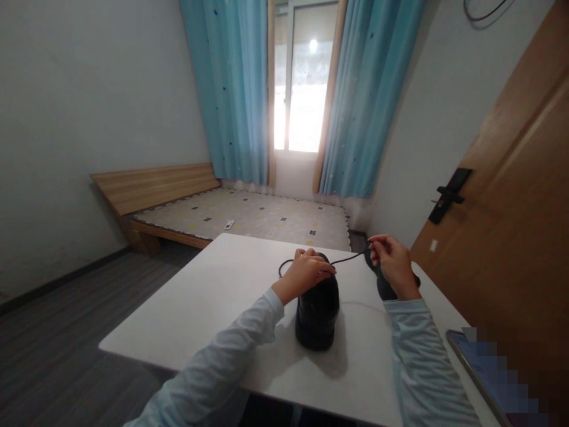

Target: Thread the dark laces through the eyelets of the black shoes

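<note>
A black shoe [316, 320] stands on the white table [195, 308], its heel towards me. Over its upper part lies my left hand [304, 274], with its fingers bent and gripping there; what lies under the fingertips is hidden. A thin black shoelace [349, 258] runs from the shoe to my right hand [393, 264], which pinches its end above the table's right side. Another stretch of lace loops out to the left of my left hand. Partly covered by my right hand, a second black shoe [386, 289] rests on the table.
A phone [480, 373], partly blurred out, lies at the table's right edge. Beyond the table is a bed [262, 216] with a white remote [229, 225] on it. A wooden door [502, 237] stands close on the right. Blue curtains [235, 89] flank the window.
</note>
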The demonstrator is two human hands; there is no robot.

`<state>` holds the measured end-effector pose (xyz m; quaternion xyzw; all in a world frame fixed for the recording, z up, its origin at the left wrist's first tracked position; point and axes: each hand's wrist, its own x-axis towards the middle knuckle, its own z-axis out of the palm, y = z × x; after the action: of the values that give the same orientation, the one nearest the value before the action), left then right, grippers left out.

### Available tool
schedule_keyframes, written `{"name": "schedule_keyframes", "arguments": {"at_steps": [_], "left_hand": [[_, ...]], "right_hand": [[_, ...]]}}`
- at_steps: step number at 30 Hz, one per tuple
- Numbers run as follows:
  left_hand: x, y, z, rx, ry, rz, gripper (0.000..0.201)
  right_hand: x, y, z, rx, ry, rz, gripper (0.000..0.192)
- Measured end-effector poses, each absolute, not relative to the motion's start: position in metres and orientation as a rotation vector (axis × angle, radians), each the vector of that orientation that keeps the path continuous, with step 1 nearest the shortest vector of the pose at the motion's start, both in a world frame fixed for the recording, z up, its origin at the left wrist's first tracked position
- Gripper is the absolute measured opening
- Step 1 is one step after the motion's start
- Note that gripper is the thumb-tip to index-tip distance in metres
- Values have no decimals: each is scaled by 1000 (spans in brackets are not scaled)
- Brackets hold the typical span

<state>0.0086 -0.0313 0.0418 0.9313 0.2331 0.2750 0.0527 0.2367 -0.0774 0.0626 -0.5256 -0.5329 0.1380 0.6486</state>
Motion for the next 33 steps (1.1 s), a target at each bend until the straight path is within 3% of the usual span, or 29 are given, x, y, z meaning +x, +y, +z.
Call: {"name": "schedule_keyframes", "arguments": {"at_steps": [5, 14, 33], "left_hand": [[6, -26, 33, 2705, 758, 846, 18], [5, -25, 29, 2619, 824, 792, 20], [4, -23, 24, 2638, 807, 859, 18]], "right_hand": [[236, -77, 61, -1263, -1322, 368, 24], [224, -79, 57, -1438, -1745, 493, 7], [197, -75, 55, -1462, -2050, 395, 8]]}}
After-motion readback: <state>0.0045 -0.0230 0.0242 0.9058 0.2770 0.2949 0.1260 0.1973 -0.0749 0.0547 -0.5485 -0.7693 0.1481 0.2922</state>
